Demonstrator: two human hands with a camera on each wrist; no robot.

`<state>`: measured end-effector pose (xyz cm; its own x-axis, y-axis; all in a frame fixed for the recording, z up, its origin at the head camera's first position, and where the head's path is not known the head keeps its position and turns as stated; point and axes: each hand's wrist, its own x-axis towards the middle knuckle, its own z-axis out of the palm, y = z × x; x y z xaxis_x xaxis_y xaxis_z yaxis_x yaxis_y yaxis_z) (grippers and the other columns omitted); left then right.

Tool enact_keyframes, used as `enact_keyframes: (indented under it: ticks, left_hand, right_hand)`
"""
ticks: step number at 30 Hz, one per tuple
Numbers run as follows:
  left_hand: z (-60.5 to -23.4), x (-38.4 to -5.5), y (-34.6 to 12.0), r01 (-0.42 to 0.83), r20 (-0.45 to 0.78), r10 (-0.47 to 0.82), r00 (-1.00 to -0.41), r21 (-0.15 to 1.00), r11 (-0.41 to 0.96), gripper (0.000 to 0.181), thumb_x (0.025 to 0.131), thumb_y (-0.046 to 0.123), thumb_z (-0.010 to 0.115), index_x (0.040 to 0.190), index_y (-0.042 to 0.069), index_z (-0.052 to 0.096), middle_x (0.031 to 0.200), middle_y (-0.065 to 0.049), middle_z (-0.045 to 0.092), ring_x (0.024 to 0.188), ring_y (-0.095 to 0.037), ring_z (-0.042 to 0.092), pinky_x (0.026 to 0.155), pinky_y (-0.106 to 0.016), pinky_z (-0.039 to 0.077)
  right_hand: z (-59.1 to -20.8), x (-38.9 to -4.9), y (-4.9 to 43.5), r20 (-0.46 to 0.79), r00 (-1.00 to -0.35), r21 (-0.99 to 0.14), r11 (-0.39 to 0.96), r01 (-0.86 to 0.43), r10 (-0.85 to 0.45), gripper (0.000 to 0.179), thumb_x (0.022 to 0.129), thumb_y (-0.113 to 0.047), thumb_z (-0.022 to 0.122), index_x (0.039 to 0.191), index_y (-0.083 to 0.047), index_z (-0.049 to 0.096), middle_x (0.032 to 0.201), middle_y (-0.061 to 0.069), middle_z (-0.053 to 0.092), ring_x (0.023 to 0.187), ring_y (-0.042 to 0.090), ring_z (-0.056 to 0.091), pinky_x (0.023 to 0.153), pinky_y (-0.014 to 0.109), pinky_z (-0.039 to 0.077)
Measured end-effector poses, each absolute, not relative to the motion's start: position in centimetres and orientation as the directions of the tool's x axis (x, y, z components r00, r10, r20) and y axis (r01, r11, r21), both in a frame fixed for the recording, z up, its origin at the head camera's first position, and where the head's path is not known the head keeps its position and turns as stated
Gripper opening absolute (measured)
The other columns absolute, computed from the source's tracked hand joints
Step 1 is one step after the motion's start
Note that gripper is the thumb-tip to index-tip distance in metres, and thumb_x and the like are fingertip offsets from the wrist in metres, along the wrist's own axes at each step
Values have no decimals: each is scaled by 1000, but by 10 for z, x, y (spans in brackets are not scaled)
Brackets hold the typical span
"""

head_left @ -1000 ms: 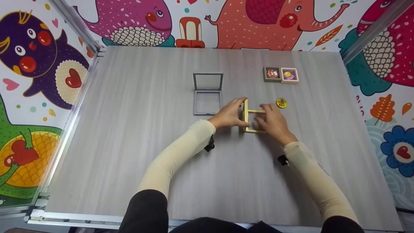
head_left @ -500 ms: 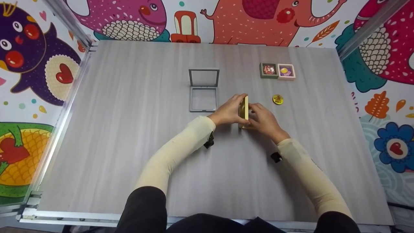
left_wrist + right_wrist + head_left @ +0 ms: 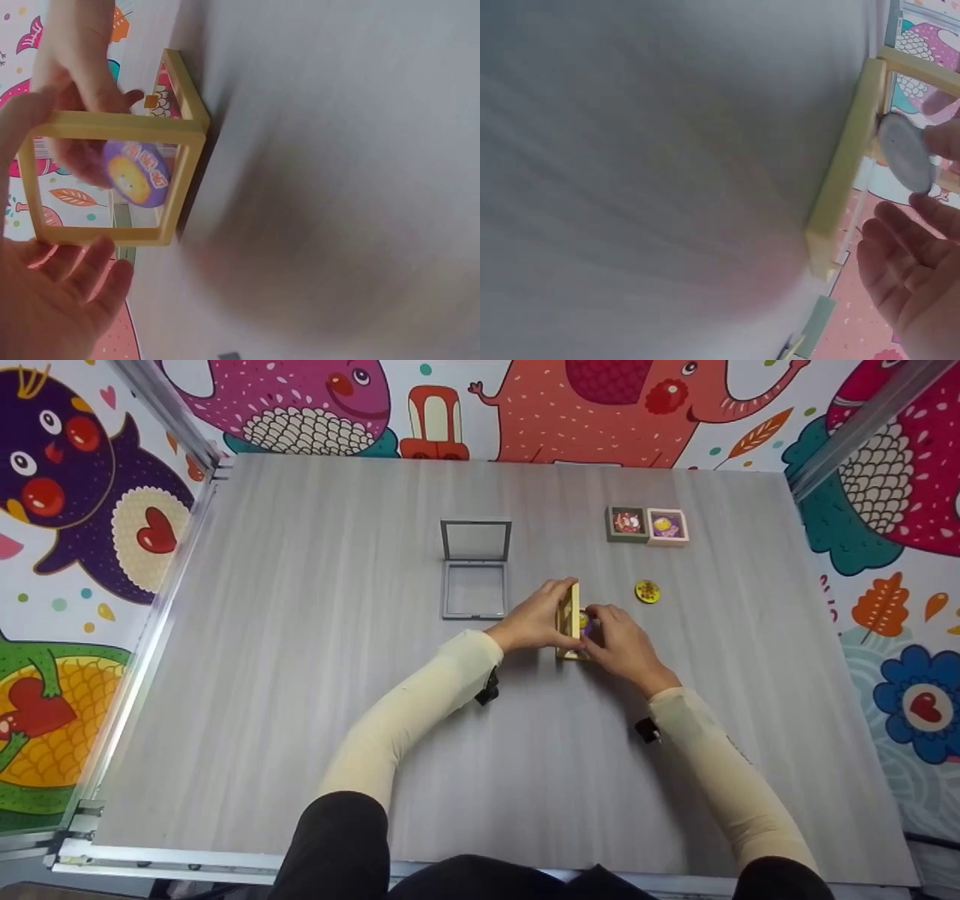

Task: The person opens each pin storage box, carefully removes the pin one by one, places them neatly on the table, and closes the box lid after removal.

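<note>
A hinged yellow display frame stands part-open on the table. My left hand grips its raised panel by opposite edges. The other panel lies against the table. My right hand pinches a round purple badge by its edge, tilted between the two panels. Its printed side, with a yellow figure, faces the left wrist camera; the plain back of the badge shows in the right wrist view. Part of the lying panel is hidden behind the right hand in the head view.
An open grey frame stands left of the hands. A round yellow badge lies to the right. Behind it sit a dark green frame and a pale pink frame, side by side, each holding a badge.
My right hand has moved left, closer to the left hand. The purple badge has come into view between the panels. My left hand keeps its grip on the yellow frame.
</note>
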<state>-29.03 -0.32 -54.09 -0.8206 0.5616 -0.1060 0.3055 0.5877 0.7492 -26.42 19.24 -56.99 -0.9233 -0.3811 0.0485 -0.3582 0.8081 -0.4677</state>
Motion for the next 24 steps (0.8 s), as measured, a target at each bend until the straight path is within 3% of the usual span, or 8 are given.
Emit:
enact_keyframes:
  ticks: [5,13,19,24]
  left_hand:
    - [-541,-290,-2,299,-110,560,-821,753,586,106,71,40,81,151,8,19,150,-13,33,130,-22,44,111,-30,37]
    - [-542,-287,-4,279,-132,552,-823,753,596,105,73,42,80,152,11,18,150,-11,33,129,-20,44,110,-30,39]
    - [-542,-287,-3,290,-120,559,-820,755,588,106,72,42,81,151,10,18,149,-12,33,128,-21,44,109,-31,39]
    - [-541,-287,-4,291,-123,559,-820,751,592,106,72,45,79,151,10,17,149,-12,32,128,-21,44,109,-32,39]
  right_hand:
    - [-573,-264,190,20,-936,-429,842,-326,-352,57,85,-28,70,131,0,51,114,22,58,102,36,56,88,51,48]
    - [-574,-265,187,-28,-928,-406,853,-329,-372,40,84,-28,71,115,-5,63,111,17,56,99,32,54,82,49,49]
    - [-572,-266,188,-56,-938,-458,844,-280,-342,50,80,-28,75,121,-4,60,111,17,56,96,30,53,83,48,47]
    - [-572,-267,187,-54,-937,-432,854,-291,-346,54,80,-32,75,122,-2,57,111,19,56,96,32,53,82,49,47]
